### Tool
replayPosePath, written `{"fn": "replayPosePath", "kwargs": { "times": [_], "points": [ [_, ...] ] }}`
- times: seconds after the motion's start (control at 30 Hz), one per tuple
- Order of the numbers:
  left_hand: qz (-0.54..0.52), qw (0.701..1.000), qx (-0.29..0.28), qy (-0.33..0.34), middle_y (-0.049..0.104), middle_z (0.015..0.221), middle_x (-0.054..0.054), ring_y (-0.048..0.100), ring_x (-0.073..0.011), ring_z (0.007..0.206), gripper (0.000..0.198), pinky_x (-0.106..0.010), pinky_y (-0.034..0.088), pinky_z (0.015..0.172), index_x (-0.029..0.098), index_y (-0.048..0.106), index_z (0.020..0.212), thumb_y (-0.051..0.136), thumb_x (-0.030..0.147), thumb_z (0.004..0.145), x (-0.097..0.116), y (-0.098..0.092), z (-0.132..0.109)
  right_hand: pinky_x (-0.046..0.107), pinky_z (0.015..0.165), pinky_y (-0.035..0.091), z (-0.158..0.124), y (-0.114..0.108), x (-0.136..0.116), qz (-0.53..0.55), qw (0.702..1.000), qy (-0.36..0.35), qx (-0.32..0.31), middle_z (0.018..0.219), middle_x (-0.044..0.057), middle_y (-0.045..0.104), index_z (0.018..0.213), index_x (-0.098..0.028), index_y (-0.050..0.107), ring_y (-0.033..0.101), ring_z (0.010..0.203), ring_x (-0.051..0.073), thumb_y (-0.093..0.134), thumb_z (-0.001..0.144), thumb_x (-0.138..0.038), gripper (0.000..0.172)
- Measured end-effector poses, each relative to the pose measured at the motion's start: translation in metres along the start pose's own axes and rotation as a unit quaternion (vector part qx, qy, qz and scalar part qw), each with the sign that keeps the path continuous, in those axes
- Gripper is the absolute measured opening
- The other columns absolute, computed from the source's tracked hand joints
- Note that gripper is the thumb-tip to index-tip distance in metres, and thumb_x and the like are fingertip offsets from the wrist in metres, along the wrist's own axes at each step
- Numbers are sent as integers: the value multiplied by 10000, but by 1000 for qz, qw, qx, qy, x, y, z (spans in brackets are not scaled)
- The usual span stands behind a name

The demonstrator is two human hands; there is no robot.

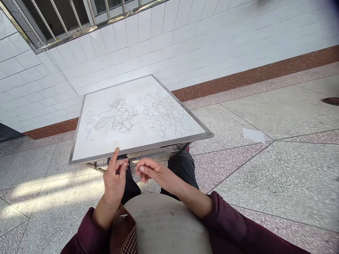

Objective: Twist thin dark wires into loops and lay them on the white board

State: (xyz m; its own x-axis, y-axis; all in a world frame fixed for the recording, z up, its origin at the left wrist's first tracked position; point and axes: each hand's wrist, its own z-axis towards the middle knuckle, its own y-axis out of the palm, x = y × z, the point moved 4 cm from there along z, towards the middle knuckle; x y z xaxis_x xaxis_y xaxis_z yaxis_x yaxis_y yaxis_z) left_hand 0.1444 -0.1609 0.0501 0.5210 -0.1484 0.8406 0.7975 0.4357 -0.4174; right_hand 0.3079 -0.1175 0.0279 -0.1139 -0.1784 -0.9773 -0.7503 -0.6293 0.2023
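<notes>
My left hand (114,178) hovers just below the near edge of a small white table (95,150). One finger points up and the others are bent in, with nothing visible in them. Beside it, a short gap away, my right hand (148,170) has its fingers loosely curled toward the thumb, and I see nothing in it. The tabletop bears pencil scribbles (113,118) on the left and rows of loops (165,114) on the right. Neither hand touches the table.
The table has a metal rim and stands against a white tiled wall (185,42) with a barred window (66,17) above. Speckled stone floor (278,169) spreads around it. A paper scrap (253,135) lies on the floor to the right. My knees sit under the table.
</notes>
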Motion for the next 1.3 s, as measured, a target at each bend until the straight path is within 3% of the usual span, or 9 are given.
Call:
{"fn": "replayPosePath", "kwargs": {
  "times": [0.17, 0.33, 0.53, 0.7, 0.83, 1.07, 1.3],
  "points": [
    [-90, 993, 50, -53, 776, 928, -46, 748, -185, 879, 599, -358, 622, 832, 238, 429, 1459, 644, 338, 908, 1, 0, 1, 302, 725, 557, -1, 5, -5, -139, 983, -101, 66, 864, 28, 639, 909, -210, 590, 656, 746, 141, 484, 989, -424, 252],
    [-130, 987, 93, -13, 765, 918, -52, 742, -197, 919, 622, -350, 644, 754, 205, 369, 1483, 617, 335, 927, 7, -1, 2, 367, 828, 551, -7, 15, -17, -272, 923, -246, 118, 947, 71, 668, 981, -235, 625, 642, 920, 198, 477, 1005, -284, 158],
    [-162, 979, 118, 33, 757, 947, -54, 742, -199, 921, 567, -363, 644, 760, 220, 380, 1457, 605, 282, 941, 16, -3, -1, 359, 892, 576, -12, 29, -25, -291, 884, -350, 104, 1081, 90, 672, 1064, -236, 629, 647, 1026, 190, 480, 1002, -219, 163],
    [-212, 970, 112, 35, 751, 937, -32, 747, -192, 901, 516, -346, 640, 756, 251, 429, 1416, 616, 240, 934, 27, -5, -5, 330, 903, 580, -14, 35, -28, -276, 873, -396, 66, 1096, 77, 686, 1094, -240, 629, 652, 1050, 174, 487, 995, -184, 182],
    [-275, 958, 73, 15, 743, 896, 6, 749, -175, 892, 509, -339, 628, 807, 295, 459, 1393, 634, 210, 922, 33, -4, -6, 337, 949, 559, -18, 36, -36, -249, 863, -437, 45, 1087, 75, 684, 1103, -235, 627, 649, 1065, 167, 507, 998, -203, 162],
    [-342, 939, 39, -27, 724, 834, 26, 734, -139, 807, 527, -355, 614, 864, 301, 490, 1374, 684, 229, 889, 36, 2, -7, 276, 827, 587, -23, 30, -41, -241, 859, -443, 84, 999, 53, 669, 1083, -267, 690, 664, 956, 153, 547, 987, -228, 177],
    [-392, 919, 22, -41, 730, 833, 31, 738, -133, 819, 508, -296, 606, 838, 299, 524, 1345, 698, 201, 877, 42, 4, -5, 259, 834, 597, -26, 29, -48, -267, 838, -464, 104, 1026, 46, 704, 1134, -274, 680, 689, 957, 145, 549, 977, -160, 235]
  ]
}}
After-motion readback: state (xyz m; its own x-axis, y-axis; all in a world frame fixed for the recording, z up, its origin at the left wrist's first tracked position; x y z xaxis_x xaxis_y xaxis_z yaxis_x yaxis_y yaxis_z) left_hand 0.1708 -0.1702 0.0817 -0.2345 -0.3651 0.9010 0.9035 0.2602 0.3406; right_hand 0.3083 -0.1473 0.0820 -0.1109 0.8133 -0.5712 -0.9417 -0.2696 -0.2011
